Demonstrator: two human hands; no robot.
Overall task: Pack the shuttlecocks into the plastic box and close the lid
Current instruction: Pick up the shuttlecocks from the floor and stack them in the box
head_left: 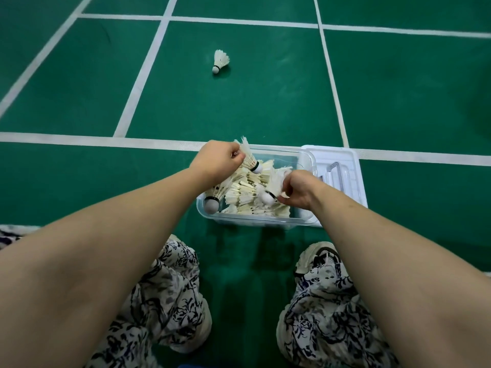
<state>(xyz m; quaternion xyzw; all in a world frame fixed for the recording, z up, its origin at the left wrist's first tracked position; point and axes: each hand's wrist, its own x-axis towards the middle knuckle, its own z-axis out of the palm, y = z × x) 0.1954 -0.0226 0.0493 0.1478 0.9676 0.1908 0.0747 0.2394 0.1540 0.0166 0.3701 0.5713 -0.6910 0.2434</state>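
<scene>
left hand [216, 160]: pinching a shuttlecock [249, 158] over the box [255, 221], to drop in
right hand [299, 191]: clamped on another shuttlecock [271, 192]
lid [342, 168]: off, beside

Badminton court: green floor [239, 107], white lines [140, 83], shuttlecock [220, 61].

The clear plastic box [305, 166] sits open, heaped with white feather shuttlecocks [249, 193]. Its lid [342, 166] lies touching at 3 o'clock. One stray shuttlecock [220, 61] lies well apart at 12 o'clock.
</scene>
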